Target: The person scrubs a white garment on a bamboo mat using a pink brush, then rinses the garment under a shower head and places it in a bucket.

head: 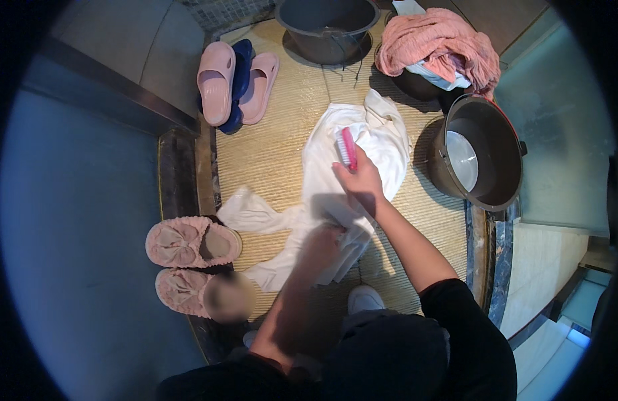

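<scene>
A wet white garment [314, 175] lies spread over the ribbed floor in front of me, with parts like sleeves reaching to the left. My right hand [364, 178] grips a pink scrubbing brush [350, 145] over the upper part of the cloth. Its white bristles face left. Lower down, my left hand [321, 248] is at the near part of the garment. Blur and shadow hide its fingers, so I cannot tell whether they hold the fabric.
A dark bucket [482, 150] with some water stands at right. Behind it, pink cloth [439, 45] is heaped over a dark container. Another dark bucket [326, 37] is at the back. Stacked slippers [216, 82] sit back left; pink bow slippers [176, 243] line the left edge.
</scene>
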